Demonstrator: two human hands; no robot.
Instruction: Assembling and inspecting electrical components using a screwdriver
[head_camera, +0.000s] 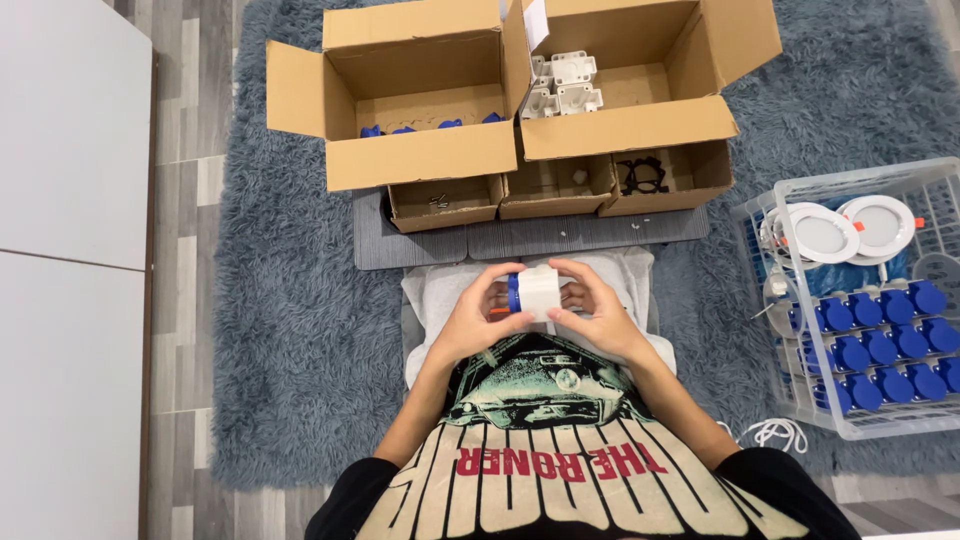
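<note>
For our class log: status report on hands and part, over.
Left hand and right hand both grip small white-and-blue plastic box part. Nothing in the way.

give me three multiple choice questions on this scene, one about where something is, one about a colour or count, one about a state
1. Where is the clear basket of blue parts?
A. to the person's right
B. to the person's left
C. inside a carton

2. What colours is the small part that is held?
A. red and black
B. white and blue
C. all green

3. How do the two big cardboard boxes stand?
A. taped shut
B. crushed flat
C. open, flaps up

Key: 1 A, it sits at the picture's right edge on the rug. 2 B, a white body with a blue end shows between the left hand and right hand. 3 C, the left box and right box show their insides.
</note>
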